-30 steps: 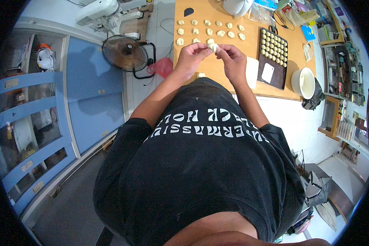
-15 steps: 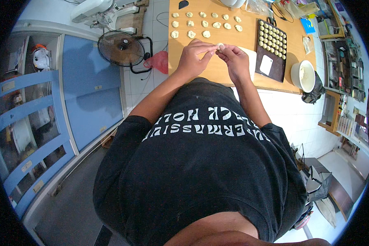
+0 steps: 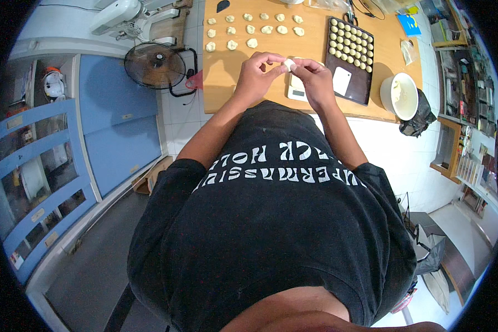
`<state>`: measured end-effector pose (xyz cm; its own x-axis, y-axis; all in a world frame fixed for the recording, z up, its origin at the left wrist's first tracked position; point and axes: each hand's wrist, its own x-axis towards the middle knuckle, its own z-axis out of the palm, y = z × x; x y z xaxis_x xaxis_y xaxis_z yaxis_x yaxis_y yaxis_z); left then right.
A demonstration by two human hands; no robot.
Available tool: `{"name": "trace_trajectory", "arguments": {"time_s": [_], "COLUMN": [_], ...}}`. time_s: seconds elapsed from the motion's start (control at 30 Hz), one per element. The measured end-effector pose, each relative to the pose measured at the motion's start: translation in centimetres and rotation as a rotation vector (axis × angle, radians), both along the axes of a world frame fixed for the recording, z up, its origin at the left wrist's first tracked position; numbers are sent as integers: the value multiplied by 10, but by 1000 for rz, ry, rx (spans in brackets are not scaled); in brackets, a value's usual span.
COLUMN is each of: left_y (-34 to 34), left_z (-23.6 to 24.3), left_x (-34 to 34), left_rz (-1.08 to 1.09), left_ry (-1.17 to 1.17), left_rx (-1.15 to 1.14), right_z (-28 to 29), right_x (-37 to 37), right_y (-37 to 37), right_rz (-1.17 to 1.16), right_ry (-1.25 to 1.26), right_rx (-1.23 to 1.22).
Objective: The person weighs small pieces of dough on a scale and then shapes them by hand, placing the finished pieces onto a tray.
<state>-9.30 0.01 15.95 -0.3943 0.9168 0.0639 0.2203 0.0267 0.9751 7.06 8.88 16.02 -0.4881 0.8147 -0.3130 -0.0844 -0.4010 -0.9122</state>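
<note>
Dough piece [image 3: 288, 65] sits between my left hand [image 3: 254, 76] and right hand [image 3: 317, 82], pinched by both, neither nearer. I cannot tell its long axis.

dough pieces [image 3: 266, 29] lie left on the table [image 3: 227, 77] — a tray [image 3: 361, 86] right of them, a bowl [image 3: 408, 100] farther right

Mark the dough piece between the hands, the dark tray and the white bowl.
Dough piece [image 3: 288, 65]: head view, visible middle.
Dark tray [image 3: 358, 88]: head view, bare lower surface.
White bowl [image 3: 385, 98]: head view, outer left wall.
</note>
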Motion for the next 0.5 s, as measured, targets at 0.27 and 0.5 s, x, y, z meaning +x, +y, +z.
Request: {"name": "trace_trajectory", "arguments": {"time_s": [0.27,0.5], "left_y": [41,53], "left_z": [-1,-6], "left_x": [72,124], "left_rz": [83,131], "left_ry": [148,-50], "left_rx": [76,47], "right_z": [9,-11], "right_x": [59,99], "right_y": [47,80], "right_rz": [81,109], "right_ry": [3,-16], "right_rx": [-54,-138]}}
